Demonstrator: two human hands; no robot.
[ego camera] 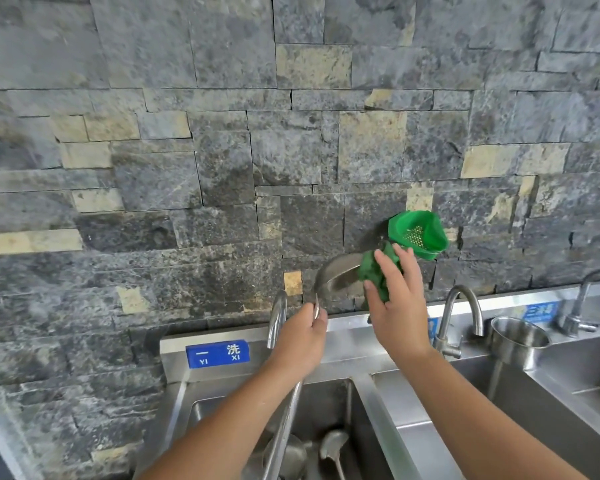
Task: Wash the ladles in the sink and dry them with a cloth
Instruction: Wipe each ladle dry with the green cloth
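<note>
My left hand (305, 336) grips the neck of a large steel ladle (336, 275), holding its bowl up in front of the stone wall, while its long handle (284, 424) runs down into the left sink. My right hand (394, 299) presses a crumpled green cloth (378, 271) against the bowl's right side. Two more steel ladles (331, 448) lie at the bottom of the left sink basin (343, 403).
A green plastic strainer basket (418, 233) hangs on the wall just above my right hand. Three curved taps (278, 317) (463, 317) (582, 303) stand along the back ledge. A steel cup (518, 341) sits by the right basin. A blue label (218, 354) marks the left sink.
</note>
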